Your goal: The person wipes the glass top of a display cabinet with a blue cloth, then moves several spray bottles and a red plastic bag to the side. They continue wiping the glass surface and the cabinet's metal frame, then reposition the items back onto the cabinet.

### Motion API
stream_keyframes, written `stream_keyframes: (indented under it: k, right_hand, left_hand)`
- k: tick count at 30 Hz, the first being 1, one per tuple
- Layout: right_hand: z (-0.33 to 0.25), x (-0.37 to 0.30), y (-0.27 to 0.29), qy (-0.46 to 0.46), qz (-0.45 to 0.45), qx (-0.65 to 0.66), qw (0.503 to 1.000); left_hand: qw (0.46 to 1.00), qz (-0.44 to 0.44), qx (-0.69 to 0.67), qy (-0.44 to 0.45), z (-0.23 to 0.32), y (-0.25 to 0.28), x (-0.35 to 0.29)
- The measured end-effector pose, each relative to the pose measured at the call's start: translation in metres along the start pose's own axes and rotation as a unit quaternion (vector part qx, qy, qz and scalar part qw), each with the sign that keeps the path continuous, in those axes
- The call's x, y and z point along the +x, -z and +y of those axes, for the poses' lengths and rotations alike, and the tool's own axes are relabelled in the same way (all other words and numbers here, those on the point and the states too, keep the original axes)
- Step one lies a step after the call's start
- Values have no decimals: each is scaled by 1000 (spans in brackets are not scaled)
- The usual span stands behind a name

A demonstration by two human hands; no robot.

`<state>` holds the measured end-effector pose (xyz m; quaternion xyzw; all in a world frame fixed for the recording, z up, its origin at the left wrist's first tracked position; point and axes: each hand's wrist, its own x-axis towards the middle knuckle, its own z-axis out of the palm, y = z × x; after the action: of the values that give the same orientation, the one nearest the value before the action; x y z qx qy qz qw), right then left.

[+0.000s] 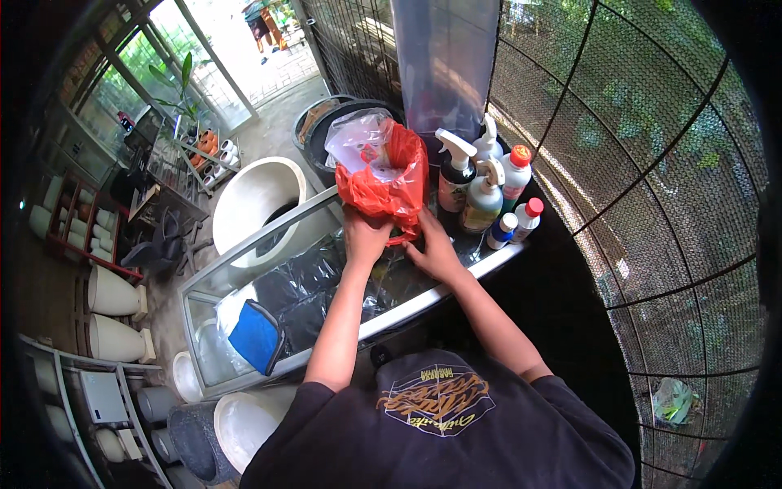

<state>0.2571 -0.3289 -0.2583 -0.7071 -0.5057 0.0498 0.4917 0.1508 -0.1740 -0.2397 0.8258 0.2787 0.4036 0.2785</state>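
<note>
A red plastic bag stands over the far part of a glass-topped counter, with clear plastic bunched in its upper opening. My left hand presses against the bag's lower left side, its fingertips hidden by the red plastic. At the lower right, my right hand grips the bag, fingers along its side and thumb bent inward near the base. What lies inside the bag is hard to make out. To the right of it stand a dark spray bottle with a white trigger and a pump bottle with a yellowish label.
More bottles include a red-capped one and a small blue-white one. A blue pouch lies at the left end of the glass-topped counter. Beyond it are a large white pot and dark tubs. Mesh fencing runs along the right.
</note>
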Motion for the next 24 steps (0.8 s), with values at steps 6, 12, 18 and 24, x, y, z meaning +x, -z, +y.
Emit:
stream_keyframes:
  k: [6,12,18,24]
  right_hand:
    - [-3,-2,-2,-16,3,0,1000]
    - [-3,-5,-1,-4,32,18,999]
    - [-16,-2,5,-6,57,26,998]
    - [-12,-5,1,-19,76,16,997]
  left_hand:
    - [998,-44,11,-54,-14,-14,14]
    - [998,35,41,-18,0,-26,5]
    - [992,105,66,18,8,-44,2]
    - [995,67,77,23,6,-47,10]
